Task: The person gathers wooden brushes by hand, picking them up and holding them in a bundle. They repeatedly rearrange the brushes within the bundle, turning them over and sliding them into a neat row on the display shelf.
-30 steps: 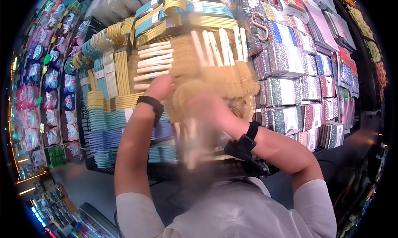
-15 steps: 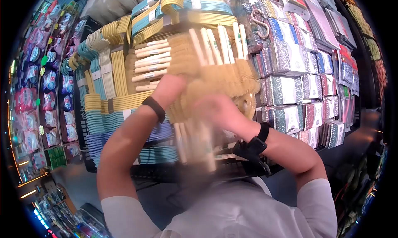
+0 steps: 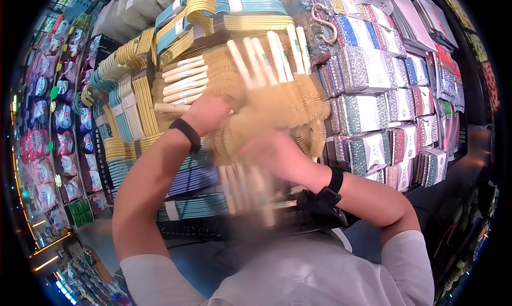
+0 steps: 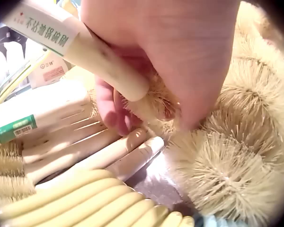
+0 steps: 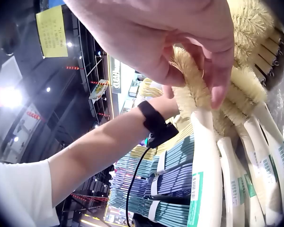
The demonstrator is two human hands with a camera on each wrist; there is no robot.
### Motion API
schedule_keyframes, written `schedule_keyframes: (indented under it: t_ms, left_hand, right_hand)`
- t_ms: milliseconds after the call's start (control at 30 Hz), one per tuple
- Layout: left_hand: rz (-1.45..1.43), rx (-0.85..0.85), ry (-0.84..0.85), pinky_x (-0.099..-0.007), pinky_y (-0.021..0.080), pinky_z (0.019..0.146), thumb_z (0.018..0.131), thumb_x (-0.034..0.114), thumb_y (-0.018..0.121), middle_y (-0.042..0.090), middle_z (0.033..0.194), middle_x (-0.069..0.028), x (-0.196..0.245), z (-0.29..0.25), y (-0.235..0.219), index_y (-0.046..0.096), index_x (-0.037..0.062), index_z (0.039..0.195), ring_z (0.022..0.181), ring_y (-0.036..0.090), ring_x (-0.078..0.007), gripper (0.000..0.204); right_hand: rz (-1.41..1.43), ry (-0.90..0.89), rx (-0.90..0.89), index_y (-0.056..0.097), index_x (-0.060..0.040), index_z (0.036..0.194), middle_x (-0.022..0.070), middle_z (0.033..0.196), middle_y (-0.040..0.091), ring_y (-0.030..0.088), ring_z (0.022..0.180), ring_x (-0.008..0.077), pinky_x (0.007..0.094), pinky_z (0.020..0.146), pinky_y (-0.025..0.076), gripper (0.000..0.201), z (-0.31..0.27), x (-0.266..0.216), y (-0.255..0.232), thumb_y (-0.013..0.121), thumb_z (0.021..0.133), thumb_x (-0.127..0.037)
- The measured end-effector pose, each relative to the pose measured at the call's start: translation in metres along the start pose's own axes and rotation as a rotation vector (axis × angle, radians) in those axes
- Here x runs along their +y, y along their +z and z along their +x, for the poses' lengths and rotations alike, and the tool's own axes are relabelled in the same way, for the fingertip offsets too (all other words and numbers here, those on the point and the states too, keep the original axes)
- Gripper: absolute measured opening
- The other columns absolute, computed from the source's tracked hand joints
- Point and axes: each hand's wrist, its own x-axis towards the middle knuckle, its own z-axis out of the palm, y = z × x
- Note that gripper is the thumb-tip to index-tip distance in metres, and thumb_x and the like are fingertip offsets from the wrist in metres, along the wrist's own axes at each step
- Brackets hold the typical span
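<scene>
In the head view my left hand is over the left part of a pile of bristle brushes with pale wooden handles. The left wrist view shows its thumb and fingers curled round the tan bristle head of one dish brush, whose labelled handle runs up to the left under the palm. My right hand is lower and to the right. Seen from the right wrist, thumb and fingers pinch the bristles of another dish brush, its handle pointing down with a green label.
Brush handles lie in a row at left; more point away at the back. Yellow, blue and purple hanger bundles flank the pile. Packs of glittery goods are stacked at right beside a hook. Packaged goods hang far left.
The left hand has shifted slightly right relative to the brush pile. The right hand stays low over the bristles, and the handle below it has swung a little right. The whole head view has drifted.
</scene>
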Motion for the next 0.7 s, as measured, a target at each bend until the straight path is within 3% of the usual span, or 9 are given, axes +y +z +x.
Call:
schedule_keyframes:
  t_ms: [100,200,300,333,433,633,700]
  left_hand:
    - [-0.052,0.064,-0.059,-0.0421,0.051,0.065,0.075,0.010,0.060,0.061,0.081,-0.0140,0.002,-0.006,0.006,0.061,0.0048,0.097,0.074,0.063,-0.0335,0.022]
    - [-0.039,-0.052,-0.271,-0.0444,0.050,0.063,0.081,0.013,0.058,0.062,0.075,-0.0158,-0.001,-0.008,0.014,0.052,0.0051,0.108,0.072,0.063,-0.0356,0.029]
    - [-0.285,0.134,-0.351,-0.0459,0.049,0.061,0.084,0.018,0.060,0.063,0.072,-0.0175,-0.004,-0.008,0.008,0.046,0.0060,0.111,0.071,0.062,-0.0373,0.033]
    - [-0.313,0.119,-0.382,-0.0459,0.048,0.061,0.081,0.020,0.065,0.063,0.074,-0.0184,0.000,-0.007,0.006,0.049,0.0054,0.105,0.072,0.062,-0.0374,0.033]
    - [-0.149,0.092,-0.247,-0.0446,0.049,0.063,0.077,0.022,0.071,0.062,0.071,-0.0171,0.005,-0.009,0.002,0.052,0.0058,0.100,0.074,0.063,-0.0367,0.034]
    - [0.031,0.064,-0.325,-0.0413,0.050,0.066,0.072,0.021,0.074,0.063,0.080,-0.0137,0.011,-0.006,0.010,0.057,0.0062,0.097,0.077,0.063,-0.0338,0.033]
    - [-0.038,0.079,-0.354,-0.0414,0.050,0.065,0.072,0.020,0.075,0.062,0.084,-0.0132,0.009,-0.011,0.013,0.058,0.0043,0.097,0.077,0.063,-0.0331,0.035]
  right_hand:
    - [-0.029,-0.008,-0.001,0.071,-0.0125,0.096,0.0088,0.083,0.055,0.054,0.072,0.0193,0.0316,0.066,0.044,0.026,0.000,-0.002,-0.001,0.056,0.078,0.000]
    - [-0.053,-0.036,-0.005,0.071,-0.0118,0.096,0.0097,0.084,0.055,0.054,0.072,0.0199,0.0320,0.066,0.044,0.027,0.000,0.001,-0.001,0.056,0.078,0.001]
    - [-0.090,-0.088,0.012,0.071,-0.0115,0.097,0.0104,0.085,0.055,0.054,0.074,0.0209,0.0326,0.068,0.044,0.028,0.002,0.004,-0.001,0.056,0.077,0.002]
    - [-0.111,-0.108,0.022,0.071,-0.0114,0.097,0.0106,0.085,0.055,0.054,0.075,0.0212,0.0328,0.068,0.044,0.028,0.002,0.006,-0.001,0.056,0.077,0.002]
    - [-0.135,-0.101,0.026,0.070,-0.0110,0.097,0.0107,0.086,0.056,0.054,0.076,0.0224,0.0334,0.070,0.044,0.029,0.003,0.009,0.001,0.054,0.077,0.003]
    - [-0.140,-0.125,0.069,0.071,-0.0101,0.095,0.0096,0.086,0.057,0.056,0.081,0.0228,0.0319,0.073,0.045,0.019,0.000,0.005,-0.005,0.063,0.080,-0.004]
    - [-0.091,-0.108,0.127,0.071,-0.0097,0.094,0.0090,0.087,0.058,0.058,0.082,0.0214,0.0308,0.074,0.047,0.015,-0.007,-0.002,-0.010,0.067,0.080,-0.007]
